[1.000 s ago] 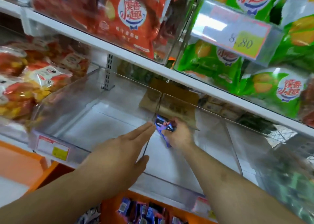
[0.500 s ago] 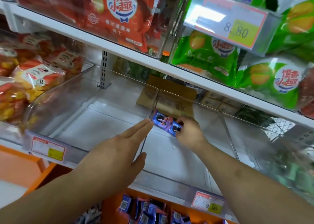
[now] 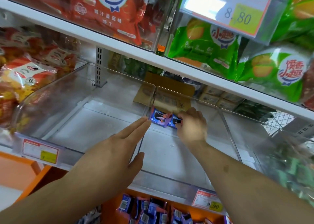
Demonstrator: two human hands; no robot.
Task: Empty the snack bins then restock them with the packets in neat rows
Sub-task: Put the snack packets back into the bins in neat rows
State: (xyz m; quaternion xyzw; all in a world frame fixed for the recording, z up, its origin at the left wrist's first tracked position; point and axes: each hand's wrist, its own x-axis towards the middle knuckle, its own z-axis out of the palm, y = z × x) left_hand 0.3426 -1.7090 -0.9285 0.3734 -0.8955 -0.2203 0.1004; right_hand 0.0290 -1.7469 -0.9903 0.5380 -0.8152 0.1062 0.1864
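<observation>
- Right hand [image 3: 192, 126] pinches a small blue-purple snack packet [image 3: 175, 120] at the back of the clear plastic bin [image 3: 169, 155].
- Left hand [image 3: 117, 149], fingers straight, rests along the bin's divider wall [image 3: 142, 138].

The left forearm is extended from the lower left of the frame toward the centre, bare to the edge of view. The left hand [image 3: 117, 149] is held flat, palm down, with its fingers [image 3: 137, 127] straight and pressed together and the thumb spread apart toward the right. The right forearm is stretched from the lower right corner up to the centre. The right hand [image 3: 192, 126] is seen from the back, wrist slightly bent, with its fingers curled and pinched at centre frame
</observation>
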